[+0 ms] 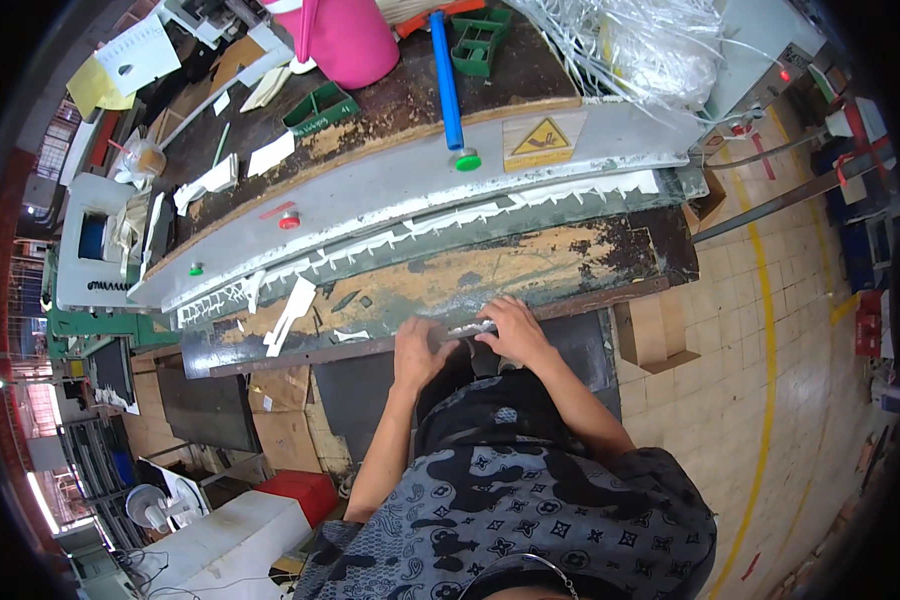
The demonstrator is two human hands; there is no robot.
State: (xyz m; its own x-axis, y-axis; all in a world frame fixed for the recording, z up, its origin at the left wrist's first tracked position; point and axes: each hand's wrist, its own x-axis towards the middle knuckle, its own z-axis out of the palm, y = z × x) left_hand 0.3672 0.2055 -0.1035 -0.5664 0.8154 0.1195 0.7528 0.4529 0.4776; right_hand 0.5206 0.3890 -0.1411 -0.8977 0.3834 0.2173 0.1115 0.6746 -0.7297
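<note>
Both hands rest at the front edge of a worn press table (440, 285) with brown and green patches. My left hand (422, 350) lies over the edge, fingers bent onto the top and thumb pointing right. A little farther right, my right hand (510, 328) lies on the same edge, fingers spread and thumb pointing left. I see nothing held in either hand. A pale, shiny stretch of the edge shows between them. White cut scraps (292, 315) and small dark green slivers lie left of my hands. Beyond the table, a jagged white strip (450, 222) runs along the press opening.
The grey press beam (390, 165) carries a red button (289, 219), green buttons and a yellow warning sign (542, 140). On top stand a pink bucket (345, 45), a blue handle (446, 85), green cutting dies and clear plastic strands (660, 50). A cardboard box (657, 330) sits below right.
</note>
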